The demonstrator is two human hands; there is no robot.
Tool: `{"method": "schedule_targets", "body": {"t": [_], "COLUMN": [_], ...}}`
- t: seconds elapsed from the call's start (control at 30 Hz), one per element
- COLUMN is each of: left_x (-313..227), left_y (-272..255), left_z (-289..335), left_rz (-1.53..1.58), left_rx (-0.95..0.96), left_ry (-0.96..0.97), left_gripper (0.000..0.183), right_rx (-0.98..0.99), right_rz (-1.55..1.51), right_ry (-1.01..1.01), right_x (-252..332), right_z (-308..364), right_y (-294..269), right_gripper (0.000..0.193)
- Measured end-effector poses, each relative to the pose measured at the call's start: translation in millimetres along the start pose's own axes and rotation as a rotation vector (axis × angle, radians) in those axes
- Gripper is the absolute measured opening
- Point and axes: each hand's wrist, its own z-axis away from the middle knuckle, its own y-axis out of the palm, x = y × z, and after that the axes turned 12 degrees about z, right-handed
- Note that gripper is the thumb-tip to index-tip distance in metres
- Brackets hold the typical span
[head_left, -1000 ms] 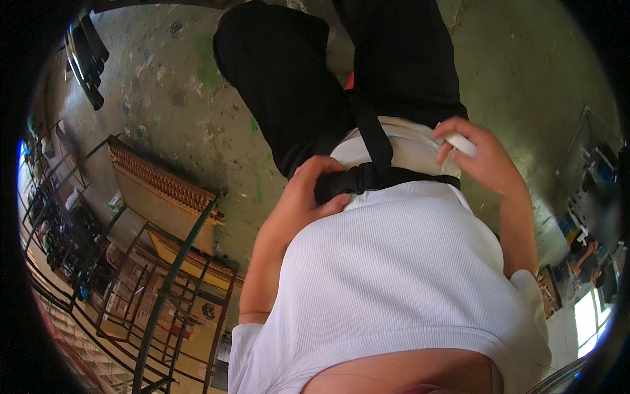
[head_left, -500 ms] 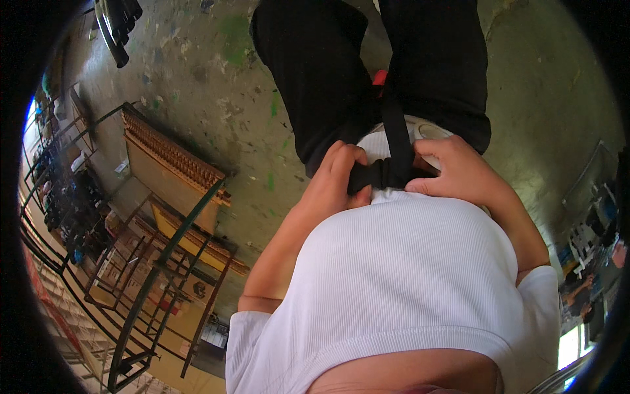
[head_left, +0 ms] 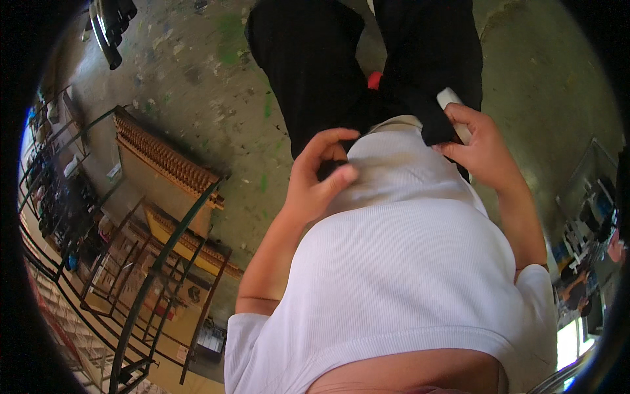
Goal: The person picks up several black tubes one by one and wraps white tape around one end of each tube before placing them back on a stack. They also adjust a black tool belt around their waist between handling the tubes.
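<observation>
My left hand is beside the lower front of the white ribbed shirt, thumb and fingers apart with a dark gap between them. On the other side, my right hand grips a pale flat strip with a rounded end, which sticks up past the fingers and crosses the palm. Dark cloth lies against its fingertips; I cannot tell whether it is a strap or part of the black trousers. A beige edge curves at the shirt's hem.
Dark metal frames and a panel with a ridged brown edge stand at the left. Dark tubes show at upper left. Paint spots mark the grey-green floor. Blurred clutter lies at the far right.
Both hands were together on a black strap and its buckle at the waist. They have moved apart, the left letting go. The right has shifted outward, holding the pale strip.
</observation>
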Motion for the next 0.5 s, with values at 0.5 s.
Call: {"method": "schedule_targets", "body": {"t": [0.5], "left_x": [-10], "left_y": [38], "left_z": [-20], "left_rz": [0.036], "left_rx": [0.028], "left_ry": [-0.133], "left_gripper": [0.065], "right_rx": [-0.567], "right_rz": [0.778], "right_ry": [-0.776], "right_x": [-1], "right_z": [8], "right_y": [36], "right_gripper": [0.013]}}
